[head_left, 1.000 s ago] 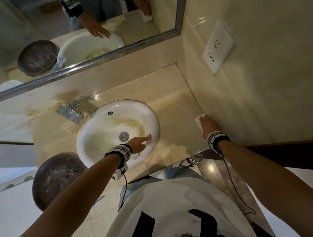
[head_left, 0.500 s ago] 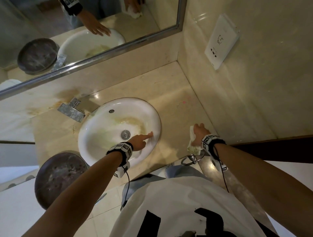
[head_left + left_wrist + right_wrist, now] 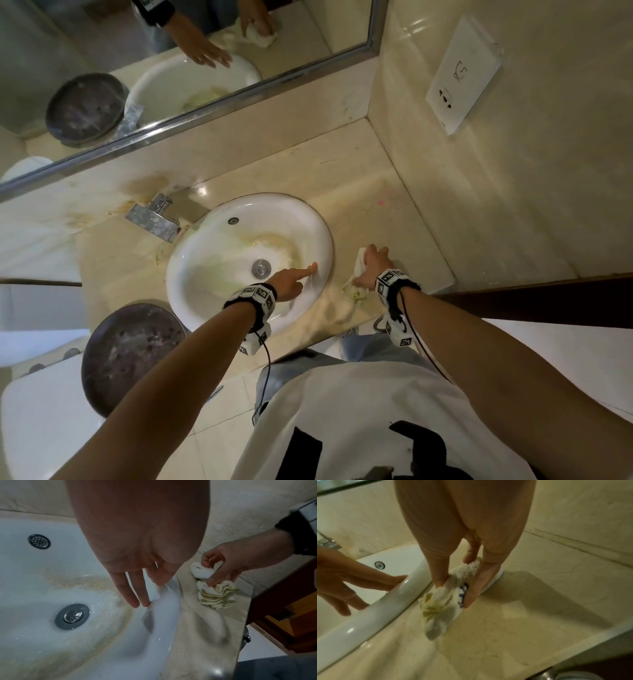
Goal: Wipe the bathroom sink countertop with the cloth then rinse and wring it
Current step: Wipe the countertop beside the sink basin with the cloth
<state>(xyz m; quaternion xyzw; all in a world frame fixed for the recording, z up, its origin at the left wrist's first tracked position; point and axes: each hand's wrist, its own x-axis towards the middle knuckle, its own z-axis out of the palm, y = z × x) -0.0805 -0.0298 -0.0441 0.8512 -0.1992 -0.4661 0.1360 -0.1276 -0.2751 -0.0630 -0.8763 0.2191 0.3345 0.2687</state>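
A bunched white and pale-yellow cloth [image 3: 356, 274] [image 3: 214, 589] [image 3: 443, 604] lies on the beige marble countertop [image 3: 394, 219] [image 3: 522, 615], just right of the white oval sink [image 3: 212, 260] [image 3: 34, 588] [image 3: 373, 611]. My right hand [image 3: 375, 265] [image 3: 228, 563] [image 3: 462, 574] grips the cloth from above, thumb and fingers pinching it. Straight fingers of my left hand [image 3: 298, 275] [image 3: 140, 585] [image 3: 351, 586] rest on the inside of the sink's right rim, holding nothing.
A chrome faucet [image 3: 154, 219] stands behind the sink on the left. The drain plug [image 3: 261, 268] sits mid-basin. A dark round bin [image 3: 130, 353] stands lower left. A mirror [image 3: 171, 68] runs along the back; a wall socket plate [image 3: 462, 75] is on the right wall.
My right hand has dragged the cloth from the right wall edge leftward along the counter's front toward the sink. The left hand has stayed on the sink rim.
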